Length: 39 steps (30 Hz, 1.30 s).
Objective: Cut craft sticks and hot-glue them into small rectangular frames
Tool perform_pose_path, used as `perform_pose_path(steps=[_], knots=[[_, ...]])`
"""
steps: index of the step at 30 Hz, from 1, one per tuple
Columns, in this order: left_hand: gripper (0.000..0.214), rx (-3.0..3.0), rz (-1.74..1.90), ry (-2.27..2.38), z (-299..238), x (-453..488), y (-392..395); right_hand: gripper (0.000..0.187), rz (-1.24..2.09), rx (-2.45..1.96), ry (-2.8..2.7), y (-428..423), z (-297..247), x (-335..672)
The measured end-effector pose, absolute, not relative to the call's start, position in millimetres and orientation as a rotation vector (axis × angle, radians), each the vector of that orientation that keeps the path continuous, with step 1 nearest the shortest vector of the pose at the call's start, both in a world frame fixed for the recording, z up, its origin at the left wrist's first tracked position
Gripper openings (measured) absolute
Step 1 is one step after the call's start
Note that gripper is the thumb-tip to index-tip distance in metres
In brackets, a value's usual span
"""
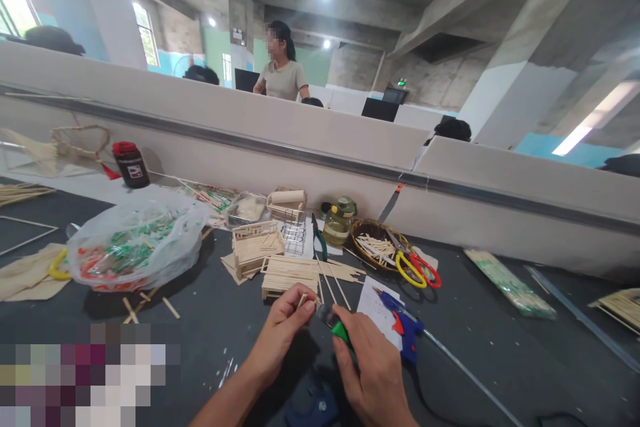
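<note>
Landmark: the flat stick panel [291, 273], a raft of wooden sticks lying on the dark table [500, 360]; every place below is told from it.
Left hand [281, 325]: just below the panel, closed in a narrow pinch on a short wooden stick [303, 299]. Thumb and forefinger grip its lower end.
Why held so: the pinch sits low on the stick, which seems meant to leave the upper end free and in plain sight.
Left arm pose: the forearm rises from the lower edge, the wrist is bent inward, and the knuckles face the panel.
Right hand [371, 365]: below and right of the panel, wrapped around a green-handled tool [341, 331]. What kind of tool it is I cannot tell.
Why held so: the tool's tip points up and left toward the stick, close to it; the full grip likely steadies it.
Right arm pose: the back of the hand faces up and the fingers are curled under.
Blue glue gun [406, 328]: right of the panel, lying on white paper [373, 303], near the right hand.
Scissors [417, 271]: further right, against a basket of sticks [361, 230].
Glass bottle [339, 221]: behind the panel.
Plastic bag [135, 247]: well left of it.
</note>
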State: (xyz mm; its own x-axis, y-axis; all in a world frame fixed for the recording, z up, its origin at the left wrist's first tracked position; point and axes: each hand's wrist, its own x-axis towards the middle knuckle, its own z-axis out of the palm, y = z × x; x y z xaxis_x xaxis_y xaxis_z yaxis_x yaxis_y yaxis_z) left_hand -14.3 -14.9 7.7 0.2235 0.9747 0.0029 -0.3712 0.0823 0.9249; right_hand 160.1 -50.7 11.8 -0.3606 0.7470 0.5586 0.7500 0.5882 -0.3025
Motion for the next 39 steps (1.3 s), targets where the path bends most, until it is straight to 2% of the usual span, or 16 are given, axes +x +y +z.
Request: perform_pose_path(steps=[31, 36, 39], knots=[[0.03, 0.864, 1.148, 0.723, 9, -11, -18, 0.034, -0.107, -1.284, -2.13, -46, 5, 160], [0.03, 0.836, 1.229, 0.736, 14, -17, -17, 0.034, -0.362, -1.647, -1.735, -31, -4, 203], [0.029, 0.815, 1.259, 0.748, 11, -20, -13, 0.036, -0.318, -1.653, -1.67, -30, -6, 208]])
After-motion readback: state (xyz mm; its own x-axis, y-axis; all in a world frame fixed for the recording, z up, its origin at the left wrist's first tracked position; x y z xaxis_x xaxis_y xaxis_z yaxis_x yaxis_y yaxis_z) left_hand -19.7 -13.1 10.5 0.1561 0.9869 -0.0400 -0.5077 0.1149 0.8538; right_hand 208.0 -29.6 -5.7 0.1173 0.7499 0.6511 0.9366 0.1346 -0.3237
